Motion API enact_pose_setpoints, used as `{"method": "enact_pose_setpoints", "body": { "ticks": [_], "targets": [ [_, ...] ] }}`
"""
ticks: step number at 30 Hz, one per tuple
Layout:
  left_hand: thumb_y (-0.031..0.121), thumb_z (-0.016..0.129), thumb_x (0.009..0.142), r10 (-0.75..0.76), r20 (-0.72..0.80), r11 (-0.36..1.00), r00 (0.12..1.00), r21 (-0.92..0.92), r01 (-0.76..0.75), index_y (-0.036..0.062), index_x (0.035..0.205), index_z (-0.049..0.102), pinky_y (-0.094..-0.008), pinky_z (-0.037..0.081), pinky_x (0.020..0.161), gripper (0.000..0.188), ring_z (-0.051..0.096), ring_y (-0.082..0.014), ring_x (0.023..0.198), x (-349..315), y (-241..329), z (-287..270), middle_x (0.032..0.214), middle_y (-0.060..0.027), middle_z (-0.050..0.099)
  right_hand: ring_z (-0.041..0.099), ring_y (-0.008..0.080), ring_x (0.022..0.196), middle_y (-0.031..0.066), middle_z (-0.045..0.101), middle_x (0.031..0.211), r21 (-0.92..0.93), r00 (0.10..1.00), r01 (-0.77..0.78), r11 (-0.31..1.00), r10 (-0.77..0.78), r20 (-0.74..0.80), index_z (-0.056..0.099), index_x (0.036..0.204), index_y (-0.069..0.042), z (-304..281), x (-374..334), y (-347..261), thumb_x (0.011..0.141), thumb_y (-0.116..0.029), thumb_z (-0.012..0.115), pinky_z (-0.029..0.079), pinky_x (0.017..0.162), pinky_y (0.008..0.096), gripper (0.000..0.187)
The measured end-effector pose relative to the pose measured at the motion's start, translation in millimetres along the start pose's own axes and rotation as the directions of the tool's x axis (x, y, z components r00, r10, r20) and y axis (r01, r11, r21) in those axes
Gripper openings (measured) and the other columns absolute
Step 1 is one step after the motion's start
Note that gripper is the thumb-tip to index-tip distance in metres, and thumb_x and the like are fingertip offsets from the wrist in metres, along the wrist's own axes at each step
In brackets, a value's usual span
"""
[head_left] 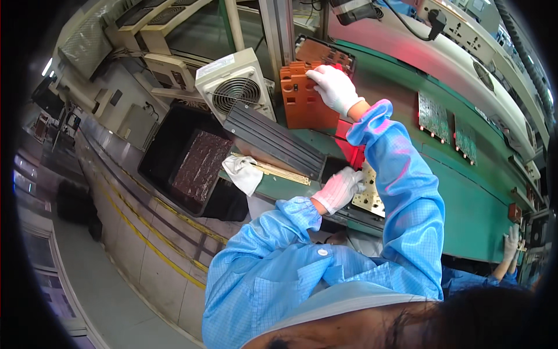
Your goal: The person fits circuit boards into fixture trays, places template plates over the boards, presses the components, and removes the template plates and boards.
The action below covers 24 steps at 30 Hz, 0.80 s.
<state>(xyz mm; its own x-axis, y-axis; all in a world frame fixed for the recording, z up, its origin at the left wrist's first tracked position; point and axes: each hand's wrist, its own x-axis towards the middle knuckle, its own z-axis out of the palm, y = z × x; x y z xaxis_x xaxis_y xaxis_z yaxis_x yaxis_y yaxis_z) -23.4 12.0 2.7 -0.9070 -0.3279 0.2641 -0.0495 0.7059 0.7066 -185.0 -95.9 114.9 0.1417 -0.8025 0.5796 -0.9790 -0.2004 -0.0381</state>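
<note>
My right hand (336, 88), in a white glove, is closed on the upper right edge of an orange-brown plate (299, 107) with cut-out holes. The plate stands tilted up beside a fan unit. Lower down, my left hand (338, 189), also gloved, has its fingers curled at the left edge of a cream plate (370, 195) with dark holes. Whatever its fingertips grip is hidden. Red light falls on a surface (350, 148) between the two hands. Behind the orange-brown plate lies another brown plate (325, 52) with parts on it.
A grey ribbed metal channel (273, 139) and a white cloth (243, 173) lie left of my left hand. Beyond them are a boxed fan (235, 87) and a black bin (157, 160). Circuit boards (433, 116) rest on the green bench (453, 192). Another person's gloved hand (511, 243) is at far right.
</note>
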Motion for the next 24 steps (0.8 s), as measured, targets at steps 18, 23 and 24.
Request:
{"method": "enact_pose_setpoints", "body": {
  "ticks": [18, 23, 24],
  "targets": [
    [0.006, 0.054, 0.074, -0.389, -0.389, 0.776, 0.835, -0.627, 0.069, 0.002, 0.094, 0.054, -0.0257, 0.043, 0.075, 0.02, 0.053, -0.0135, 0.081, 102, -18, -120, 0.088, -0.0048, 0.056, 0.048, 0.0347, 0.111, 0.0216, 0.052, 0.117, 0.096, 0.544, -0.782, 0.616, 0.749, -0.379, 0.042, 0.126, 0.001, -95, -205, 27, 0.081, -0.036, 0.06, 0.038, 0.094, 0.0388, 0.061],
    [0.013, 0.052, 0.075, -0.192, -0.499, 0.858, 0.845, -0.503, -0.102, -0.0005, 0.097, 0.053, -0.0246, 0.041, 0.076, 0.026, 0.05, -0.0127, 0.077, 114, -23, -150, 0.085, -0.0027, 0.053, 0.061, 0.0242, 0.092, 0.0139, 0.06, 0.109, 0.908, 0.562, -0.328, -0.261, 0.719, 0.409, 0.05, 0.116, 0.0, -82, -203, -2, 0.088, -0.036, 0.054, 0.05, 0.078, 0.0364, 0.046],
    [0.013, 0.052, 0.075, -0.211, -0.455, 0.813, 0.865, -0.573, -0.103, 0.0, 0.097, 0.054, -0.0238, 0.041, 0.076, 0.026, 0.05, -0.0118, 0.077, 119, -34, -153, 0.084, -0.0017, 0.052, 0.061, 0.0242, 0.092, 0.0139, 0.06, 0.109, 0.912, 0.57, -0.323, -0.252, 0.718, 0.4, 0.05, 0.116, 0.0, -84, -198, -6, 0.088, -0.036, 0.054, 0.05, 0.078, 0.0364, 0.046]
  ]
}}
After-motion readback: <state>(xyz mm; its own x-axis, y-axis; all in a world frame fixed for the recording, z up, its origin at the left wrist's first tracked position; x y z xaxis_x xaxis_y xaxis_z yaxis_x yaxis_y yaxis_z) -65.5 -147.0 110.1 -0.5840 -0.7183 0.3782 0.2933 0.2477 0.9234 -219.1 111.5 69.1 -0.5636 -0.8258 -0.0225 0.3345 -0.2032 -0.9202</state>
